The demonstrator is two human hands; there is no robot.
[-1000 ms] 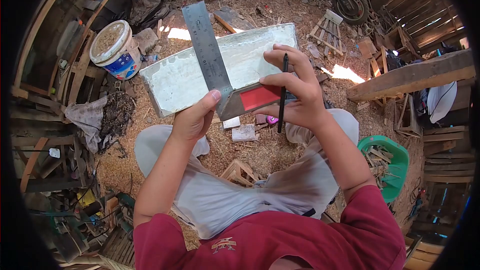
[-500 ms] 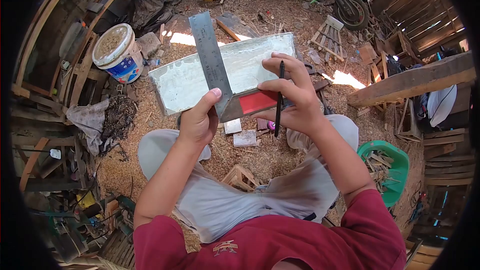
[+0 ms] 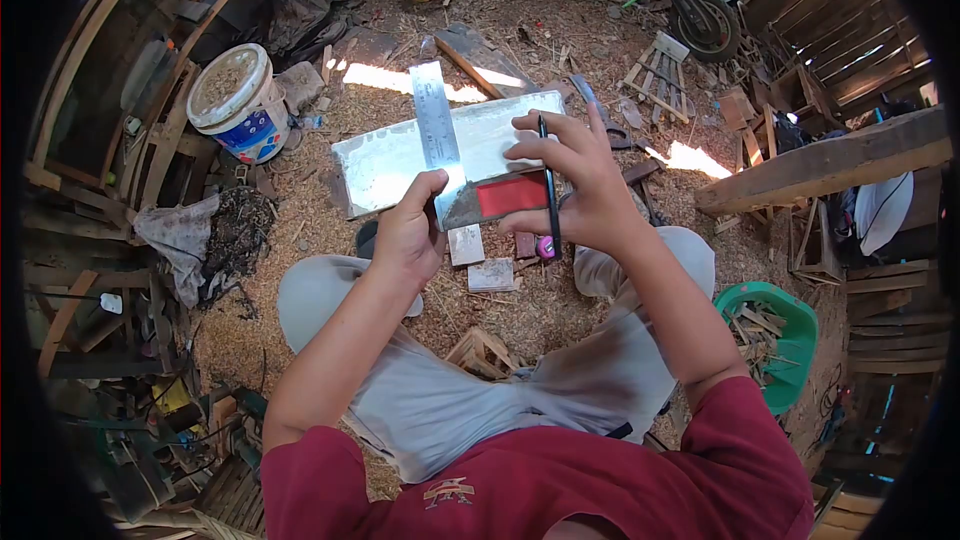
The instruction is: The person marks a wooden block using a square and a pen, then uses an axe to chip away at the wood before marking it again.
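A whitish board [image 3: 385,168] is held up in front of me, over the shavings. Across its face lies a try square, its steel blade [image 3: 434,118] pointing away from me and its red-inlaid stock [image 3: 512,196] along the board's near edge. At the blade's near end, my left hand [image 3: 408,225] grips square and board together, thumb on top and fingers hidden underneath. My right hand [image 3: 588,178] has a black pencil [image 3: 550,190] between its fingers. Its fingertips reach over the board's right part, and its thumb is near the stock's end.
Small white blocks [image 3: 490,275] and a pink tape measure [image 3: 545,247] lie on the shavings below. A hammer [image 3: 465,68] and a hand saw [image 3: 590,95] rest beyond the board. A green tub [image 3: 790,350] of scraps stands right; a bucket [image 3: 240,105] stands left. A beam [image 3: 830,160] juts in.
The board and square have tipped and shifted slightly right, and the blade now catches bright light. Both hands moved with them; my right fingers spread a little. More of the hammer and saw shows.
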